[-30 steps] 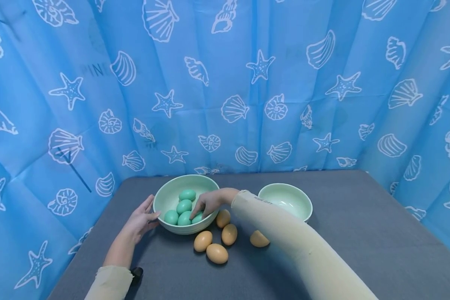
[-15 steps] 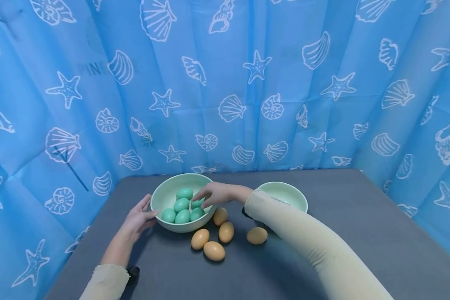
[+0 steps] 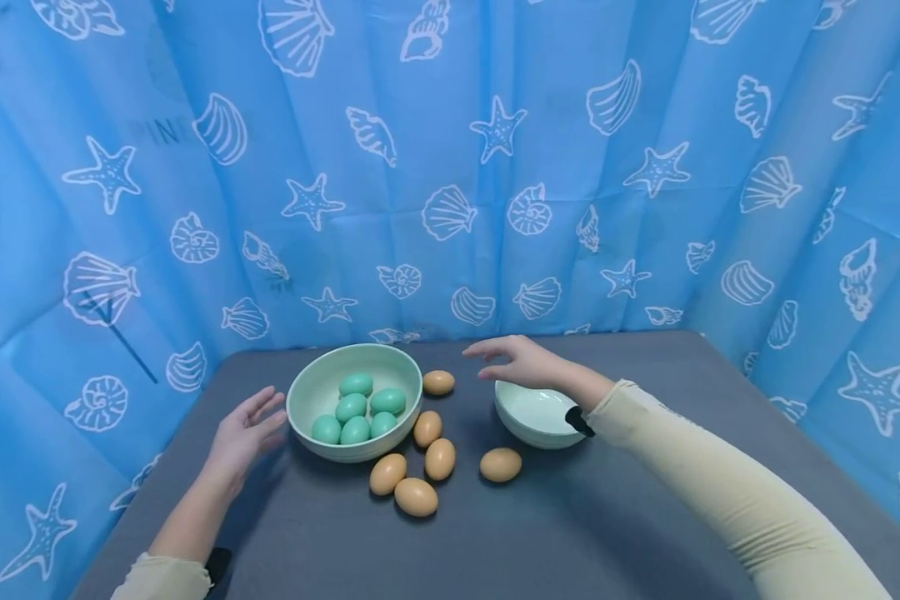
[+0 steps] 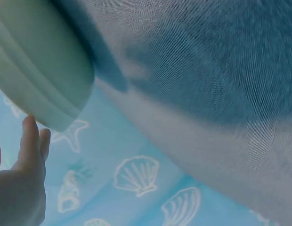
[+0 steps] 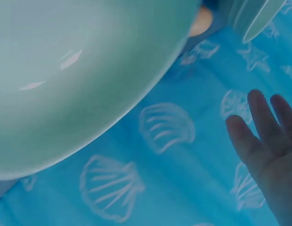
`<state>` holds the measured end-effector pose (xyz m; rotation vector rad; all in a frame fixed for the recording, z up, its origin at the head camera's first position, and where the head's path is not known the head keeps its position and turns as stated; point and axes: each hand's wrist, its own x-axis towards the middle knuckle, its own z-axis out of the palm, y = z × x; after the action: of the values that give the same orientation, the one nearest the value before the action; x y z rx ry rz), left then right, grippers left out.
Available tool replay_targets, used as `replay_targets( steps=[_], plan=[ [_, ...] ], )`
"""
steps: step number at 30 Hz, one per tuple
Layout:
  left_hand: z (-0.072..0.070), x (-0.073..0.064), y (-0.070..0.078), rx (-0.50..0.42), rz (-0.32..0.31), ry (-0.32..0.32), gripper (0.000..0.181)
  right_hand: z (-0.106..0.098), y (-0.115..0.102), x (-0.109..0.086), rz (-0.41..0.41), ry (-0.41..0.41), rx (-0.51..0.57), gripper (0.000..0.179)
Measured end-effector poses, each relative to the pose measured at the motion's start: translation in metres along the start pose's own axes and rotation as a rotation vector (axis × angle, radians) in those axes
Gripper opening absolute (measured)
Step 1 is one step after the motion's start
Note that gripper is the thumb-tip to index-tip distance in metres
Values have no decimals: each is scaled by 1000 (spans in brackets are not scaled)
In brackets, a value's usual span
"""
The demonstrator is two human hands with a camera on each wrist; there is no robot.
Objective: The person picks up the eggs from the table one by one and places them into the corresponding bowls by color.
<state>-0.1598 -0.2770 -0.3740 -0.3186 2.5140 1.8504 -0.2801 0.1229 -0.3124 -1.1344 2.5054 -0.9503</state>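
Observation:
In the head view, a large pale-green bowl (image 3: pixel 311 392) on the left holds several green eggs (image 3: pixel 351 407). My left hand (image 3: pixel 242 442) stands just left of that bowl, fingers extended toward its wall and holding nothing. My right hand (image 3: pixel 521 363) hovers above the far side of a smaller pale-green bowl (image 3: pixel 536 412), its fingers loosely extended to the left, with nothing in them. The right forearm hides part of the small bowl. Its glossy inside (image 5: pixel 80 94) fills much of the right wrist view, with no egg showing there.
Several brown eggs lie on the grey tabletop: one behind (image 3: pixel 438 383), a cluster (image 3: pixel 417 497) by the large bowl's right front, and one (image 3: pixel 500 465) before the small bowl. A blue shell-print curtain (image 3: pixel 450 208) hangs behind the table.
My right hand has left the large bowl and moved right, over the small bowl. My left hand has come away from the large bowl's rim. The green eggs stay in the bowl.

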Motion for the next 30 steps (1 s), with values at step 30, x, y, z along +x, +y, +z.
replay_targets(
  steps=[30],
  plan=[
    [104, 11, 71, -167, 9, -110, 57, 7, 110, -111, 350, 318, 396, 60]
  ],
)
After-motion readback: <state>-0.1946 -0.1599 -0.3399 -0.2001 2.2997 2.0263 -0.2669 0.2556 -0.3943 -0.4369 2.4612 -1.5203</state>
